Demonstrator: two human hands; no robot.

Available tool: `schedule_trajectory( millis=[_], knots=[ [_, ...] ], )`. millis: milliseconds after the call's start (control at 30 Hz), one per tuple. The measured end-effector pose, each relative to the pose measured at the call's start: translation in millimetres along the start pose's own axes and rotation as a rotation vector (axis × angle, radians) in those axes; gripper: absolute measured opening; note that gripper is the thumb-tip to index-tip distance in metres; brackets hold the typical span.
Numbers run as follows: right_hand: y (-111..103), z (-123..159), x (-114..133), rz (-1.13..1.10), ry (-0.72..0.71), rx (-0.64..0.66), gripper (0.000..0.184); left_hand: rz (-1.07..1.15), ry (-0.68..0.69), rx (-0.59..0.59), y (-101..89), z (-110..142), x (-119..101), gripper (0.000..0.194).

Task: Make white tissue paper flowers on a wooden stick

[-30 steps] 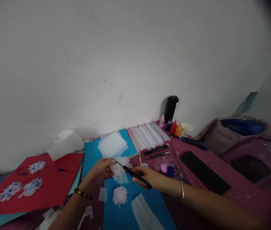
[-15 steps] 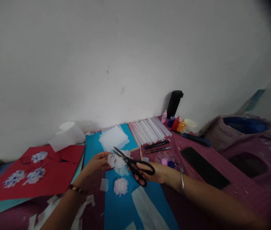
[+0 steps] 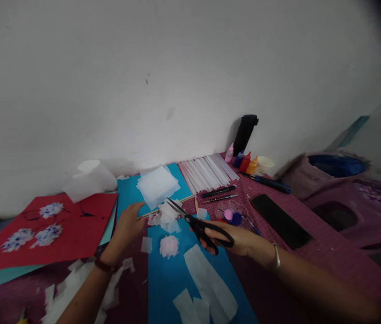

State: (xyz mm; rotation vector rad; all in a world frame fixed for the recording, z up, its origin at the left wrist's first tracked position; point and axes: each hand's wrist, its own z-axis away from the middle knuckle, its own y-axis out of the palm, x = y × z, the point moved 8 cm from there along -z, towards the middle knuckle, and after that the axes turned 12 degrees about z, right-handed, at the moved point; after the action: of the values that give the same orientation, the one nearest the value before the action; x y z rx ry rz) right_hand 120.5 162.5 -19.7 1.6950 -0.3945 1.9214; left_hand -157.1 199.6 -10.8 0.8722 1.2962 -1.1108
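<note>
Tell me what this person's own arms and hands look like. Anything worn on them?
Neither the left hand nor the right hand wears a glove, and no sleeves show. On the left is a dark reddish-brown bracelet; on the right, a thin, shiny, silver-coloured bangle.

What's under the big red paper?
Light teal paper peeks out at the near and right edges of the red paper. Anything under its middle is covered.

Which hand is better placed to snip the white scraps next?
Probably the right hand: its grip is on the scissors, which reach over the scraps. The left hand is near too, but has no scissors.
</note>
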Motion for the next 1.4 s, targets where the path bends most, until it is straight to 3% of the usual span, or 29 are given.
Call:
schedule_trajectory(
  millis=[100, 167, 300, 433, 533, 633, 733, 867, 1033, 1200, 1333, 1400],
  knots=[
    [2, 14, 1, 0.011, 0.016, -0.027, 0.048, -0.327, 0.194, -0.032, -14.0, 5, -22, 0.034],
    [4, 21, 1, 0.022, 0.02, -0.041, 0.05, -0.435, 0.193, 0.01, -13.9, 7, -21, 0.024],
    [10, 26, 2, 0.048, -0.002, -0.04, 0.049, -0.555, 0.168, 0.172, 9.3, 19, -4, 0.016],
    [11, 24, -6, 0.068, 0.013, -0.057, 0.049, -0.693, 0.328, 0.105, 28.1, 36, -3, 0.03],
    [10, 25, -11, 0.089, 0.017, -0.058, 0.047, -0.676, 0.265, 0.061, 23.2, 39, -1, 0.025],
    [9, 28, -12, 0.104, -0.005, -0.047, 0.044, -0.581, 0.133, 0.081, 6.5, 37, 4, 0.013],
    [8, 31, -16, 0.097, 0.008, -0.055, 0.045, -0.551, 0.109, 0.21, 1.7, 38, 9, 0.016],
    [4, 33, -20, 0.024, 0.017, -0.089, 0.052, -0.609, 0.169, 0.364, 13.0, 43, 22, 0.034],
    [1, 34, -20, -0.032, -0.031, -0.1, 0.049, -0.576, 0.035, 0.343, 15.2, 43, 39, 0.005],
    [-3, 35, -18, -0.023, -0.047, -0.104, 0.047, -0.483, -0.015, 0.366, 25.4, 28, 16, 0.011],
    [-8, 35, -20, -0.06, -0.038, -0.124, 0.044, -0.416, -0.007, 0.281, 43.9, 3, -5, 0.022],
    [-11, 36, -21, -0.057, -0.041, -0.135, 0.042, -0.582, 0.107, 0.156, 49.0, 1, -18, 0.033]
  ],
)
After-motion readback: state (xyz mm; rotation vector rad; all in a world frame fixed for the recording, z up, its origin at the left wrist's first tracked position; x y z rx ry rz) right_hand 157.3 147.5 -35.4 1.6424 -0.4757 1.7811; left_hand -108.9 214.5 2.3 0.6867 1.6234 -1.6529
